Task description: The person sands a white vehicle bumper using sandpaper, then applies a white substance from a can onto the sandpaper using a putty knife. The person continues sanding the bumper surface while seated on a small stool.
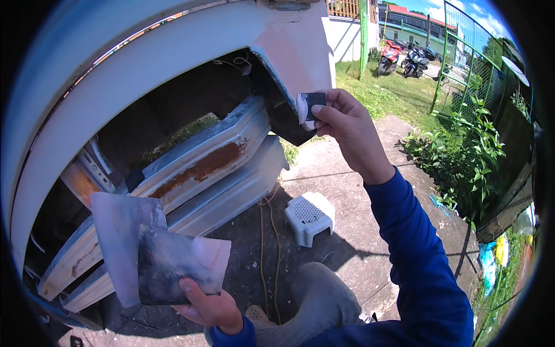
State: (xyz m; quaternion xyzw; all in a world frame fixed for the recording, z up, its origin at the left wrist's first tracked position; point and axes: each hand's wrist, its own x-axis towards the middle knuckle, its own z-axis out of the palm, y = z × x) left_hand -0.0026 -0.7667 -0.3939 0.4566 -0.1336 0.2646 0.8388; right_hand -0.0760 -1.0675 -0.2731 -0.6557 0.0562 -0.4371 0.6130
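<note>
My right hand (351,128) pinches a small black spreader (316,103) between thumb and fingers. Pale pinkish paste (302,108) coats the spreader's left edge, right by the corner of the vehicle's body opening; whether it touches the metal I cannot tell. Low on the left, my left hand (213,309) grips a dark flat board (173,272) smeared with pink paste, thumb on top and fingers hidden beneath. Behind that board is a larger pale pinkish sheet (124,243), partly covered. A pink patch (298,43) covers part of the white body panel (191,43) above.
Rusty, ridged metal bars (202,168) cross the lower side of the opening. On the concrete stands a white plastic stool (311,217), with a yellowish cord (263,243) beside it. Leafy plants (462,156) and a green mesh gate (462,63) lie right; motorcycles (413,59) are parked beyond.
</note>
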